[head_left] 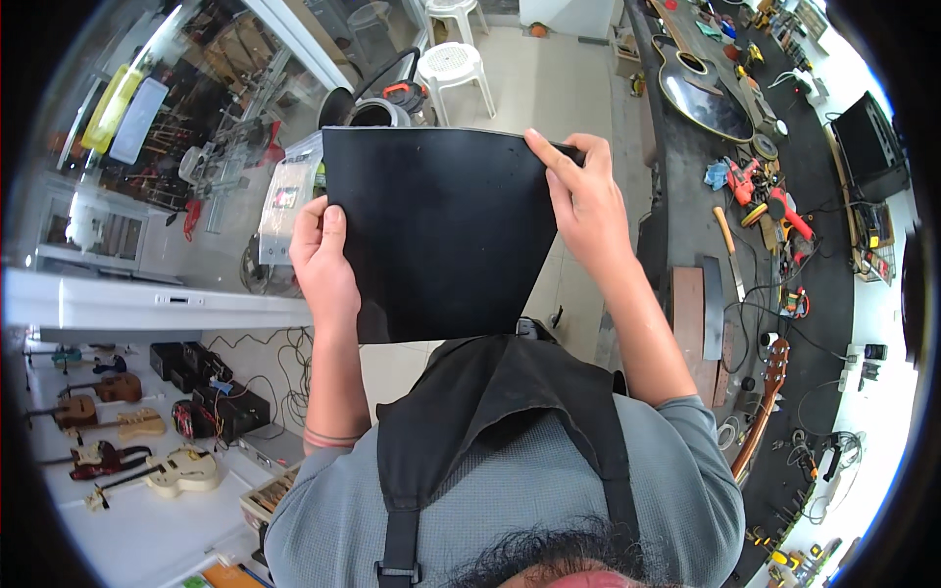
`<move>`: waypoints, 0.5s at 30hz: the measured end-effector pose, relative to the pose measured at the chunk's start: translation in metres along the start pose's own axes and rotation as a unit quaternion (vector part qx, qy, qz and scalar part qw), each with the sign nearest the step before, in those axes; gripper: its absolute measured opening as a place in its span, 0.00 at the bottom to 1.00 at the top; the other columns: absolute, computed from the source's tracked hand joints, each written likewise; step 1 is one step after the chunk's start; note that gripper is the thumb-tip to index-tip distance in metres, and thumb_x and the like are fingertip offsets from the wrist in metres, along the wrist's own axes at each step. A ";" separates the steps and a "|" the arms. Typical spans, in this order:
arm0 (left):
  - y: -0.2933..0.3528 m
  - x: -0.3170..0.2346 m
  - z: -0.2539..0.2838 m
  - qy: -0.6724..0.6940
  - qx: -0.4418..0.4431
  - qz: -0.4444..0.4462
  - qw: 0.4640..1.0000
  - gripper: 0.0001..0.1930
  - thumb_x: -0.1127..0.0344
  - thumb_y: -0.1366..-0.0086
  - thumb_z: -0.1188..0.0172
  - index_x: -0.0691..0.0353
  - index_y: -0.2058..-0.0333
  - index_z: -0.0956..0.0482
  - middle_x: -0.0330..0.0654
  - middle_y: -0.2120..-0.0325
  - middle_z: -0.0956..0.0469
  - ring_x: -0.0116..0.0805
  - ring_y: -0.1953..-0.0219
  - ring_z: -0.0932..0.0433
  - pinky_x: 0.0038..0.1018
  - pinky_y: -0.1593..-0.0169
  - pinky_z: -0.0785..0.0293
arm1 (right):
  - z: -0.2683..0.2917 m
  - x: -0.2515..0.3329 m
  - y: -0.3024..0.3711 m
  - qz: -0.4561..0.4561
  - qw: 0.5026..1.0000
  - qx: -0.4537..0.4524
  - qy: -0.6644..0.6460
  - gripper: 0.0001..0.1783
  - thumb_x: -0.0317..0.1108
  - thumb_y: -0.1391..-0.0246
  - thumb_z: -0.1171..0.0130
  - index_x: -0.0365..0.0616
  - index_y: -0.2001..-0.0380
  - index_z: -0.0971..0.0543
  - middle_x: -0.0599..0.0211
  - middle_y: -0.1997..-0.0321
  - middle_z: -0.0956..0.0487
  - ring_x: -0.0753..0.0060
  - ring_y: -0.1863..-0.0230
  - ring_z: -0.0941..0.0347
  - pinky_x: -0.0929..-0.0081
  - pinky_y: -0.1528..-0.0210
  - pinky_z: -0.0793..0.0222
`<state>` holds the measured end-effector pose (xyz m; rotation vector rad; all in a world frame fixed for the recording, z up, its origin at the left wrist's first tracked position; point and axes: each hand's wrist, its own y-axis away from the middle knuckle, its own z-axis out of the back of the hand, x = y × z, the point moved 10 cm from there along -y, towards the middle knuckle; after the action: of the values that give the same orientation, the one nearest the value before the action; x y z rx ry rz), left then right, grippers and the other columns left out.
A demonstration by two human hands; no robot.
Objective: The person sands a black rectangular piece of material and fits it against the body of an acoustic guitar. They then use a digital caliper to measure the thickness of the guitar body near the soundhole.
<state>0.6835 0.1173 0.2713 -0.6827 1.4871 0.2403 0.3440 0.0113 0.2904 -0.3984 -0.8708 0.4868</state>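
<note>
A broad black sheet (441, 225) with a smooth, slightly bowed face is held up in front of my chest. Its lower end narrows a little, and pale specks dot the surface. My left hand (327, 245) is closed on the left edge, thumb lying on the near face and the other fingers partly hidden behind. At the upper right corner, my right hand (588, 196) grips the sheet between thumb and fingers, some of them bent over the edge. A black apron (490, 382) over my grey shirt lies just below the sheet.
Along the right runs a dark workbench (686, 206) with an acoustic guitar (706, 93), red power tools (784, 211) and cables. White stools (453, 67) and a vacuum cleaner (380, 113) stand ahead. Several guitars and ukuleles hang at lower left, near a glass partition (196, 127).
</note>
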 end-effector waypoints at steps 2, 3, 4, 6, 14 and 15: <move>-0.041 0.026 -0.001 0.008 0.005 0.019 1.000 0.10 0.69 0.19 0.41 0.67 0.46 0.19 0.33 0.59 0.18 0.19 0.59 0.26 0.20 0.50 0.29 | -0.026 -0.013 -0.029 -0.019 1.000 0.009 0.010 0.31 0.26 0.32 0.40 0.71 0.31 0.20 0.54 0.37 0.28 0.50 0.50 0.20 0.58 0.47 0.22; -0.061 0.034 -0.008 0.019 0.008 0.032 0.999 0.10 0.69 0.19 0.42 0.66 0.45 0.19 0.35 0.59 0.17 0.20 0.57 0.24 0.22 0.48 0.29 | -0.037 -0.018 -0.045 -0.029 0.999 0.010 0.015 0.31 0.26 0.32 0.40 0.70 0.30 0.21 0.54 0.35 0.29 0.50 0.50 0.20 0.58 0.47 0.22; -0.082 0.043 -0.013 0.030 0.012 0.045 0.998 0.10 0.69 0.19 0.42 0.66 0.45 0.19 0.36 0.58 0.17 0.22 0.56 0.23 0.23 0.47 0.28 | -0.048 -0.023 -0.060 -0.040 0.999 0.011 0.019 0.32 0.27 0.32 0.40 0.70 0.29 0.22 0.53 0.33 0.30 0.51 0.50 0.20 0.58 0.46 0.22; -0.128 0.052 -0.017 0.041 0.030 0.054 0.997 0.12 0.71 0.19 0.43 0.65 0.42 0.21 0.38 0.57 0.16 0.23 0.55 0.22 0.24 0.45 0.27 | -0.059 -0.031 -0.096 -0.061 0.998 -0.029 0.002 0.34 0.27 0.32 0.39 0.62 0.25 0.27 0.54 0.29 0.31 0.55 0.48 0.19 0.61 0.44 0.22; -0.282 0.061 -0.078 0.081 0.108 0.060 0.989 0.17 0.74 0.20 0.46 0.67 0.37 0.23 0.43 0.54 0.14 0.26 0.52 0.19 0.27 0.42 0.25 | -0.102 -0.086 -0.173 -0.202 0.905 -0.144 -0.346 0.42 0.24 0.32 0.36 0.42 0.20 0.42 0.58 0.35 0.27 0.82 0.62 0.31 0.76 0.50 0.26; -0.293 0.064 -0.086 0.089 0.123 0.057 0.987 0.17 0.74 0.20 0.46 0.67 0.36 0.24 0.44 0.53 0.14 0.27 0.51 0.19 0.27 0.42 0.25 | -0.096 -0.091 -0.179 -0.215 0.919 -0.143 -0.299 0.40 0.24 0.32 0.36 0.43 0.21 0.39 0.58 0.35 0.27 0.79 0.58 0.29 0.74 0.47 0.26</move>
<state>0.7788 -0.1787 0.2941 -0.4294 1.6962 0.0824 0.4144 -0.1986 0.2703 -0.3096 -1.5934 0.0578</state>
